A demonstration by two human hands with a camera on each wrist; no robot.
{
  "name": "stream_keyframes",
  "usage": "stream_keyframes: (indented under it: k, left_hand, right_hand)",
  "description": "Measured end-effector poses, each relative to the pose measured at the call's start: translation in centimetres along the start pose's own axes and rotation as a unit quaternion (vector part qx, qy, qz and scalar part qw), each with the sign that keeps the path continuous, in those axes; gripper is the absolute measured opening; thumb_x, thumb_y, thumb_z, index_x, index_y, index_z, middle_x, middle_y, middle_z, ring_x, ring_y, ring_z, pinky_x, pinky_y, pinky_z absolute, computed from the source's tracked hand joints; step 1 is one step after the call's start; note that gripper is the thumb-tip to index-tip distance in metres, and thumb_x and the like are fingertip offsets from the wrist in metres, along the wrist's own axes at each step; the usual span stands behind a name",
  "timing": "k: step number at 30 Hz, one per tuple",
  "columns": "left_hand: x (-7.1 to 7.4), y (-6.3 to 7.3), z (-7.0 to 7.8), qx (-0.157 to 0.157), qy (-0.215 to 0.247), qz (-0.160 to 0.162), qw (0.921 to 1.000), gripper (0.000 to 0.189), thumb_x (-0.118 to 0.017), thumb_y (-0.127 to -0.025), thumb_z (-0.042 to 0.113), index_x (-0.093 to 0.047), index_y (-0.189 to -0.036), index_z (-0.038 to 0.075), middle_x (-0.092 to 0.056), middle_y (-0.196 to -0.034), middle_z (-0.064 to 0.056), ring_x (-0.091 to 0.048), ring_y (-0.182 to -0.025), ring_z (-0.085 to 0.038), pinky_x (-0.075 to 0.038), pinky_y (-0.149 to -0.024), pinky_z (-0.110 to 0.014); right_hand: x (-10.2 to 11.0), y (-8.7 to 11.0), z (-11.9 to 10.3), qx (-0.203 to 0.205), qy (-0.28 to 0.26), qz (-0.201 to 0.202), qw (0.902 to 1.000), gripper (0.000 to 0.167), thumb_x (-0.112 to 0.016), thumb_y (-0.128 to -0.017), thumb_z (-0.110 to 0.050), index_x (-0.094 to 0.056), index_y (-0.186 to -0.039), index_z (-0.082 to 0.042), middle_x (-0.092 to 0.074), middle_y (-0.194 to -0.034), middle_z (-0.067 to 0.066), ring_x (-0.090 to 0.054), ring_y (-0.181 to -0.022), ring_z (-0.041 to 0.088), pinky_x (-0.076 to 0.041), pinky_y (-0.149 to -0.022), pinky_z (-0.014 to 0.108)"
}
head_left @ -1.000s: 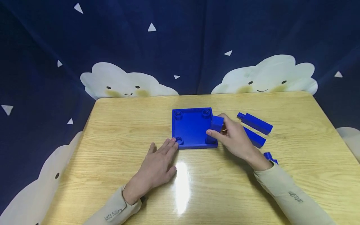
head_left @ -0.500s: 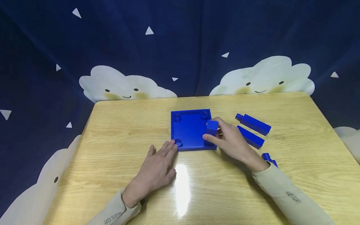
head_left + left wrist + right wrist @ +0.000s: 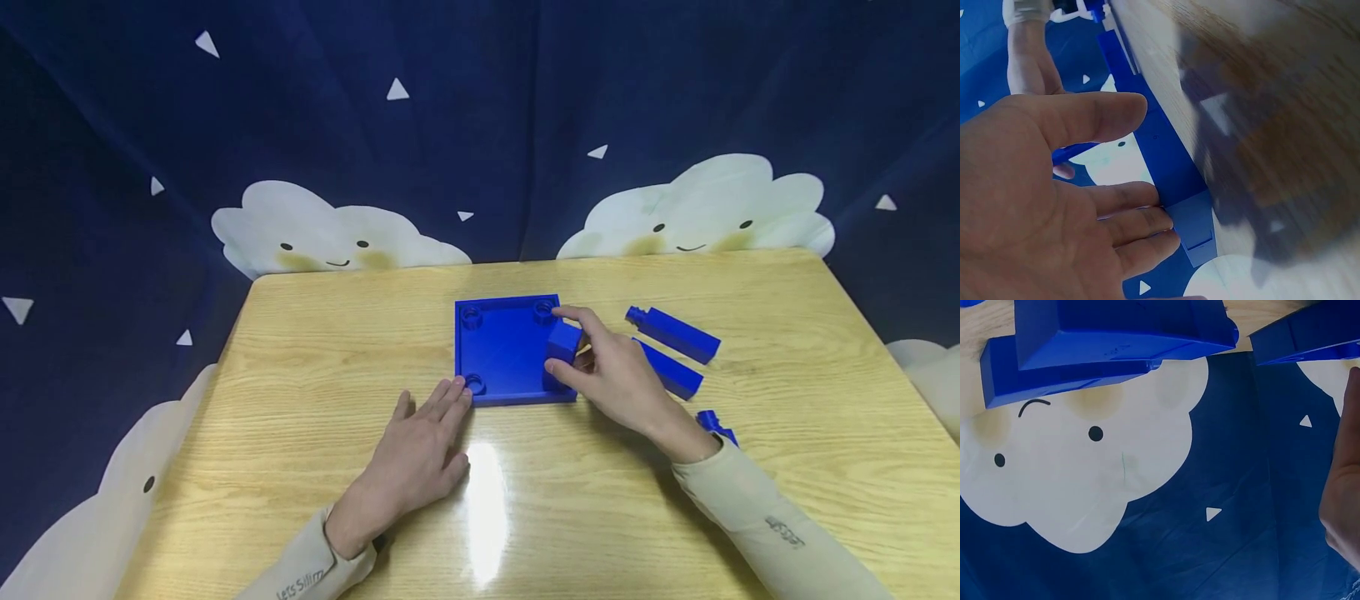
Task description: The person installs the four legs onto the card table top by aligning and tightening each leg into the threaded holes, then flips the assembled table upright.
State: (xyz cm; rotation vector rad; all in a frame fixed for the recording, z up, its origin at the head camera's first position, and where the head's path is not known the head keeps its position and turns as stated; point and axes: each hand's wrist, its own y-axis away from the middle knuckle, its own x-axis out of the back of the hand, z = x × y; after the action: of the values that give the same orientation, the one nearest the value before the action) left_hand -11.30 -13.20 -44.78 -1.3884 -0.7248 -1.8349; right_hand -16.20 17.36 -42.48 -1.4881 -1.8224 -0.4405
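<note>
A square blue panel [image 3: 506, 350] with a raised rim and round threaded sockets in its corners lies on the table. My right hand [image 3: 618, 379] pinches a square blue leg [image 3: 564, 340] that stands at the panel's near right corner. The thumb is on the near side, the index finger reaches out past the leg, and the leg's lower end is hidden in the corner. My left hand [image 3: 416, 454] lies flat, its straight fingertips at the panel's near left corner. In the left wrist view, these fingertips meet the panel's side [image 3: 1166, 150].
To the right lie two more blue legs, the far leg [image 3: 680, 335] with a threaded end and the nearer leg [image 3: 678, 372] partly behind the hand. Another blue piece [image 3: 716, 427] shows a similar end beside the right sleeve. A dark blue curtain [image 3: 510, 125] hangs behind the wooden table [image 3: 337, 333].
The leg's top has moved slightly left and turned in my right hand, whose index finger has straightened away from it. My left hand stays at the panel's corner; the head view has shifted slightly.
</note>
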Motion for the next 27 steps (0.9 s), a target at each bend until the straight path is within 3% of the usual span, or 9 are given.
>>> stream_keyframes:
  k: [3,7,11,15,21,27]
  left_hand:
    - [0.0,0.07,0.01,-0.003,0.006,0.005,1.0,0.077,-0.071,-0.097,0.028,-0.046,-0.161,-0.007,-0.039,-0.17,-0.024,-0.04,-0.156,-0.04,-0.028,-0.119,-0.078]
    - [0.46,-0.08,0.32,0.005,-0.001,-0.01,0.9999,0.077,-0.073,-0.097,0.028,-0.047,-0.16,-0.007,-0.039,-0.169,-0.025,-0.04,-0.156,-0.04,-0.028,-0.12,-0.077]
    - [0.48,-0.22,0.33,0.01,-0.017,-0.024,0.9995,0.077,-0.072,-0.098,0.029,-0.046,-0.161,-0.006,-0.038,-0.17,-0.024,-0.038,-0.157,-0.039,-0.028,-0.121,-0.076]
    - [0.6,-0.32,0.33,0.011,-0.022,-0.025,0.9994,0.077,-0.072,-0.098,0.029,-0.046,-0.162,-0.005,-0.038,-0.171,-0.023,-0.038,-0.157,-0.038,-0.028,-0.121,-0.076]
    - [0.68,-0.4,0.28,0.012,-0.018,-0.027,0.9994,0.078,-0.073,-0.097,0.029,-0.046,-0.162,-0.005,-0.038,-0.171,-0.023,-0.038,-0.157,-0.038,-0.027,-0.121,-0.076]
    - [0.51,-0.22,0.35,0.017,-0.016,-0.033,0.9992,0.078,-0.073,-0.098,0.03,-0.046,-0.162,-0.005,-0.037,-0.171,-0.022,-0.038,-0.158,-0.038,-0.028,-0.121,-0.076]
  right_hand:
    - [-0.11,-0.02,0.13,0.027,0.013,0.013,0.9995,0.069,-0.082,-0.1,-0.024,-0.049,-0.161,-0.017,-0.072,-0.088,0.003,-0.071,-0.077,0.016,-0.059,-0.068,0.038]
    - [-0.17,-0.17,0.15,0.051,0.044,0.017,0.9976,0.062,-0.082,-0.1,-0.025,-0.055,-0.156,-0.019,-0.068,-0.08,-0.002,-0.068,-0.072,0.012,-0.056,-0.062,0.035]
    - [-0.29,-0.41,-0.1,0.06,0.077,0.02,0.995,0.056,-0.084,-0.098,-0.028,-0.06,-0.147,-0.017,-0.057,-0.069,-0.006,-0.058,-0.062,0.011,-0.047,-0.054,0.033]
    - [-0.22,-0.73,-0.35,0.073,0.103,0.035,0.9914,0.055,-0.087,-0.095,-0.032,-0.06,-0.139,-0.011,-0.056,-0.067,-0.004,-0.053,-0.057,0.012,-0.041,-0.051,0.031]
    - [0.04,-0.71,-0.48,0.054,0.116,0.048,0.9906,0.061,-0.091,-0.09,-0.039,-0.058,-0.129,-0.005,-0.05,-0.06,-0.004,-0.047,-0.049,0.012,-0.035,-0.047,0.031]
    - [-0.09,-0.57,-0.63,0.025,0.122,0.036,0.9916,0.071,-0.094,-0.084,-0.049,-0.057,-0.125,-0.003,-0.049,-0.06,-0.003,-0.047,-0.048,0.013,-0.035,-0.047,0.032]
